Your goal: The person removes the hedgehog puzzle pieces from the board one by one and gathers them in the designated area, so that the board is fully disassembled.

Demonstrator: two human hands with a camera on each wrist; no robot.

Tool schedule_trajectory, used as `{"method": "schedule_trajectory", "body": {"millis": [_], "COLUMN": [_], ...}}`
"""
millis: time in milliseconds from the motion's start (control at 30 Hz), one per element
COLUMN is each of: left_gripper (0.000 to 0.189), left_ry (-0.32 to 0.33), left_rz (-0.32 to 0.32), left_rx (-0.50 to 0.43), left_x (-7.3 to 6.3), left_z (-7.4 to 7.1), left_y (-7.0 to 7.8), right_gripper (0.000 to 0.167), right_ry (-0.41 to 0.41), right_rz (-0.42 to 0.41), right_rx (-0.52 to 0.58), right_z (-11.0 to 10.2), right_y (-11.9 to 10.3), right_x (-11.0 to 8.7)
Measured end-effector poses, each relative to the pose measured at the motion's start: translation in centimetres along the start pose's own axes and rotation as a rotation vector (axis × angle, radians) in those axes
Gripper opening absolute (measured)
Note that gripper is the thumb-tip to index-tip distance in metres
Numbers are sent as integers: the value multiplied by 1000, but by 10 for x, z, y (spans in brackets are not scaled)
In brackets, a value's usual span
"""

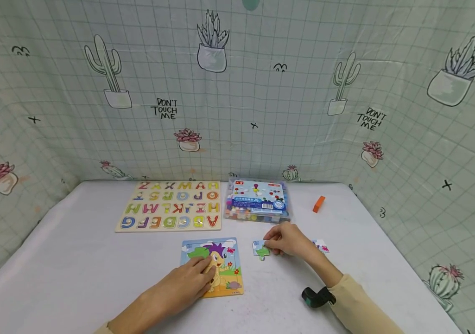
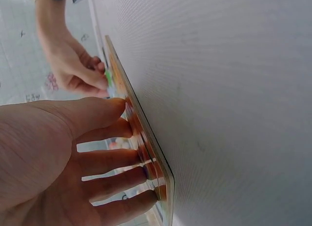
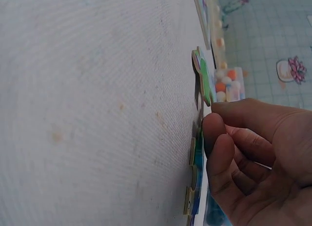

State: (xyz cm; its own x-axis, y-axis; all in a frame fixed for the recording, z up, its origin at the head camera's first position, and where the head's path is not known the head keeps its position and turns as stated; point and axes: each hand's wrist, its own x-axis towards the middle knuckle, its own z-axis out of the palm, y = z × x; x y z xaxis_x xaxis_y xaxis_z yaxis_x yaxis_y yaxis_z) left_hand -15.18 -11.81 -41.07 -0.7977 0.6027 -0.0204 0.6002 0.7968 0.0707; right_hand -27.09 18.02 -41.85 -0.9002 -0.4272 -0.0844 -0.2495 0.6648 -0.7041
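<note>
Left hand (image 1: 193, 277): fingers straight, pressing flat on the puzzle board (image 1: 213, 266), probably to keep it from sliding on the table (image 1: 74, 273); nothing is clasped.

Right hand (image 1: 287, 239): fingertips pinching a green puzzle piece (image 1: 262, 251), lifted on edge in the right wrist view, likely so it can be picked clear. The piece is just left of the fingertips, between them and the board.

More loose pieces (image 3: 195, 182): flat on the table under that hand; another piece (image 1: 321, 246) just right of the wrist.

Beyond the right hand: clear bead box (image 1: 258, 200); orange block (image 1: 318, 204) further right.

Beyond the left hand: alphabet board (image 1: 170, 206).

Backdrop: cactus-print sheet (image 1: 237, 93).
</note>
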Motion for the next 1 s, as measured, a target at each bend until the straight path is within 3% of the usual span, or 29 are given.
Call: {"method": "schedule_trajectory", "body": {"millis": [433, 767, 1000], "left_gripper": [41, 40, 41], "left_ry": [9, 34, 8], "left_rz": [9, 13, 0], "left_rx": [2, -3, -10], "left_x": [1, 0, 1], "left_z": [-2, 0, 0], "left_y": [0, 0, 1], "right_gripper": [11, 11, 12], "right_ry": [11, -67, -141], "right_rz": [-2, -177, -237], "right_rx": [-13, -46, -65], "right_z": [2, 20, 40], "right_y": [-2, -20, -42], "right_x": [1, 4, 9]}}
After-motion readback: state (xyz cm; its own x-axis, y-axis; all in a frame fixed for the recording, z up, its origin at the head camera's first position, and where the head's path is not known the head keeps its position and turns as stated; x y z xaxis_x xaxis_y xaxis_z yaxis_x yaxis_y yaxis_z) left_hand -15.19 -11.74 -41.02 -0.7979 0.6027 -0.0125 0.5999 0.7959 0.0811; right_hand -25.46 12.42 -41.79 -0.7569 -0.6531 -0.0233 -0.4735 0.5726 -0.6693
